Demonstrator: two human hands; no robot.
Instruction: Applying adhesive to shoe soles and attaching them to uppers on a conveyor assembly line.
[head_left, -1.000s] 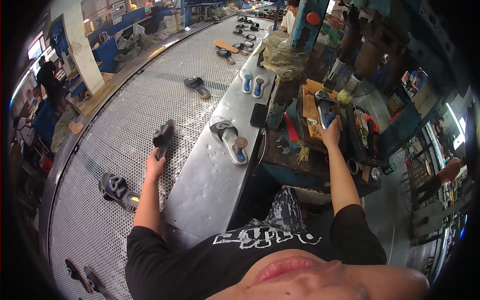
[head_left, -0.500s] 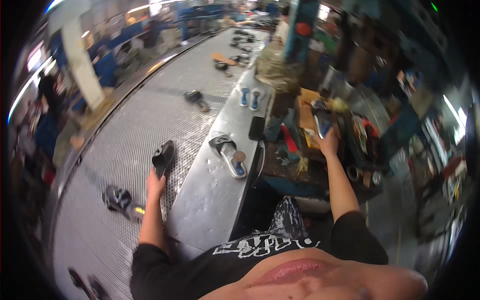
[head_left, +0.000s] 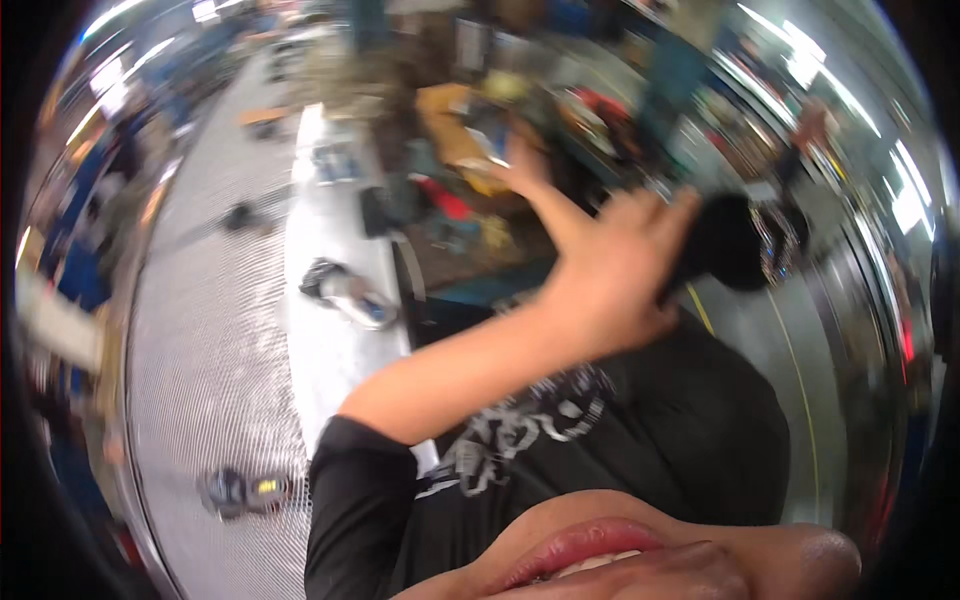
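My left arm reaches across my body to the right. My left hand (head_left: 625,265) is closed on a black sandal (head_left: 725,240) with a shiny strap, held in the air on my right side. Behind it, my right hand (head_left: 530,170) stays over the cluttered bench, blurred by motion. It grips a white-and-blue shoe sole (head_left: 492,140), whose far part is hard to make out. Another sandal (head_left: 345,292), with a black strap and pale sole, lies on the metal ledge (head_left: 325,365) to the left.
A mesh conveyor belt (head_left: 195,370) runs along the left, carrying several dark sandals, one with a yellow mark (head_left: 245,490). A dark flat object (head_left: 375,212) lies on the ledge. Orange card (head_left: 445,125) and a red piece (head_left: 440,197) lie on the bench (head_left: 465,240).
My left hand has swung from above the belt across my body to the right, carrying the black sandal. The view has turned right; my right hand remains at the bench.
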